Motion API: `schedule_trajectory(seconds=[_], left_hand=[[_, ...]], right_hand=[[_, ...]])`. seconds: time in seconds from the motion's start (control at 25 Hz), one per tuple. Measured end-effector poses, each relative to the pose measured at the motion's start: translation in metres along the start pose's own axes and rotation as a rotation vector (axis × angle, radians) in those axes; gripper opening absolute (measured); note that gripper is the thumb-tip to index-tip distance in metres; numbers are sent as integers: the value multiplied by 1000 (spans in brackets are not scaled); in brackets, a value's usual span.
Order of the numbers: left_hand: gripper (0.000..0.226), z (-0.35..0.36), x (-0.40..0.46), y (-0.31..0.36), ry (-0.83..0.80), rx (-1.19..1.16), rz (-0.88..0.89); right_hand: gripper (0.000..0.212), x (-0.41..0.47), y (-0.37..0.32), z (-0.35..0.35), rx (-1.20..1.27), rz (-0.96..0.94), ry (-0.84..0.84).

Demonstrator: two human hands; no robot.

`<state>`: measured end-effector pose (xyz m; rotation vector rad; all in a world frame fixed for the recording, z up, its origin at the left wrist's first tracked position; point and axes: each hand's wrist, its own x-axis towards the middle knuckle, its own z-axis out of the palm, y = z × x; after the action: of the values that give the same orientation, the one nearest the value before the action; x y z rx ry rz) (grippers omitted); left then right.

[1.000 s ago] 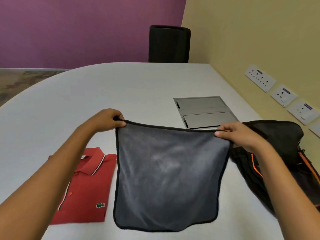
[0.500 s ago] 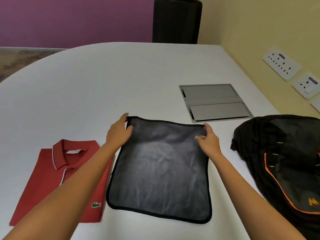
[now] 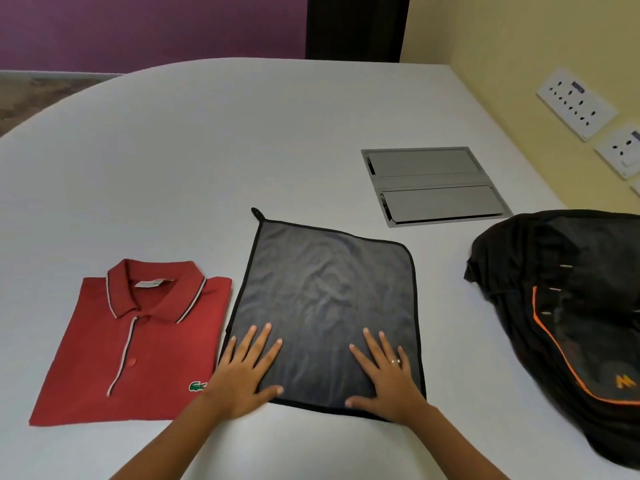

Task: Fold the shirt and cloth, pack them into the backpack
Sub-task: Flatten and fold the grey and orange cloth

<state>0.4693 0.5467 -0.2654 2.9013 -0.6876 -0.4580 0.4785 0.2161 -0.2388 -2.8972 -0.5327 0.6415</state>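
Both hands lie flat on the near edge of the grey cloth (image 3: 325, 306), left hand (image 3: 244, 370) and right hand (image 3: 384, 379) with fingers spread and gripping nothing, likely pinning it smooth for folding. The cloth is thin, faintly wrinkled, black-hemmed, square. At nine o'clock sits the folded red shirt (image 3: 138, 344); at three o'clock the slumped black backpack (image 3: 568, 306). The white tabletop (image 3: 207, 150) runs beyond.
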Motion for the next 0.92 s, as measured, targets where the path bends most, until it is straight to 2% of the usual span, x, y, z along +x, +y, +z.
schedule_trajectory(seconds=[0.12,0.2,0.36,0.4,0.48,0.52,0.64,0.8,0.92], left_hand=[[94,3,-19,3,9,41,44],[93,5,-25,6,56,39,50],[48,-2,-32,16,185,12,-3],[51,-5,-34,17,201,24,-4],[72,-8,-35,14,167,59,-20],[75,-11,-34,12,157,64,-35],[63,-26,-32,13,141,61,-40],[57,-28,-40,23,136,27,-43],[56,-12,-57,25,110,-17,-55]], right_hand=[[99,-28,-2,15,-51,-16,22],[88,-45,-6,22,-54,4,34],[38,-59,-5,31,-108,51,177],[43,-59,-5,30,-103,82,181],[84,-60,-3,27,-67,188,103],[88,-62,-3,23,-49,230,107],[60,-64,-3,8,-124,234,171],[51,-59,3,-8,-114,250,233],[47,-80,5,0,-87,141,257]])
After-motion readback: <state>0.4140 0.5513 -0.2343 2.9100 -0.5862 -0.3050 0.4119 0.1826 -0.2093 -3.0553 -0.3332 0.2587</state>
